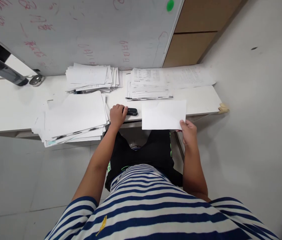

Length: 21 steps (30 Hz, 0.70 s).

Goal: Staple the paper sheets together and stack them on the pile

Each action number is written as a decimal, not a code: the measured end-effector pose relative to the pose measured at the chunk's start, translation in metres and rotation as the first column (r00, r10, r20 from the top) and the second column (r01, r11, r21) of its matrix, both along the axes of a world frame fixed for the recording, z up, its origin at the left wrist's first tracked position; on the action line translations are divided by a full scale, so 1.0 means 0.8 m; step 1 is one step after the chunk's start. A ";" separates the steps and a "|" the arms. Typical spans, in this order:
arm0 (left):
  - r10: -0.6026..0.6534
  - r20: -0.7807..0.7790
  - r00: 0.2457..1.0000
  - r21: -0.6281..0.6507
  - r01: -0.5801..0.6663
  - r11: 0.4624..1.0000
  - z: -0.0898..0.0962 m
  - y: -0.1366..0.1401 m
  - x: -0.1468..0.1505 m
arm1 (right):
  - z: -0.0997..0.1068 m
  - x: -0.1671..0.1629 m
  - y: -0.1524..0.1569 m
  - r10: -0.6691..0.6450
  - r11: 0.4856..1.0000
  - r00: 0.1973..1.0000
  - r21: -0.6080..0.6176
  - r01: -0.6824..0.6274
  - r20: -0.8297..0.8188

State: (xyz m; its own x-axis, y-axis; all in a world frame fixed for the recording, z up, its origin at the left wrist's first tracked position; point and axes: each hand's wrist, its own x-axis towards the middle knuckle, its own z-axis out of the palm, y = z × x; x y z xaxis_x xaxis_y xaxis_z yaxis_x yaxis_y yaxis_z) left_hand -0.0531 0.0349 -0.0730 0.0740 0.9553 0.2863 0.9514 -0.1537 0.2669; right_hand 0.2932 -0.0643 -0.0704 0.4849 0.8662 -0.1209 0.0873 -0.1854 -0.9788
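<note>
While the left hand (118, 115) curls its fingers over the left end of a black stapler (132, 111), the right hand (189, 132) pinches the near right corner of a blank white paper sheet (164, 115), thumb on top. The stapler lies near the front edge of the white desk (199, 101), just left of the sheet, which reaches over that edge; the two are apart. Left of the left hand, a near paper stack (77, 110) overhangs the desk's front edge, its sheets unevenly spread. Behind it sits a far left paper stack (88, 74), and farther right a far right paper stack (148, 85) with a printed top page. A computer mouse (36, 80) rests at the far left, beside the whiteboard (101, 30) marked in red.
</note>
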 end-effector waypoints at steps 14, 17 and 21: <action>0.007 -0.052 0.999 0.018 -0.006 1.000 0.001 -0.002 0.002 | 0.074 -0.205 0.173 0.491 0.870 0.844 0.176 -0.461 -0.217; 0.004 -0.063 0.998 0.017 -0.003 1.000 0.000 -0.003 0.002 | 0.098 -0.294 0.259 0.557 0.828 0.779 0.116 -0.549 -0.287; 0.016 -0.053 0.998 0.015 -0.015 1.000 -0.003 -0.004 0.002 | 0.112 -0.379 0.327 0.569 0.783 0.730 -0.024 -0.622 -0.379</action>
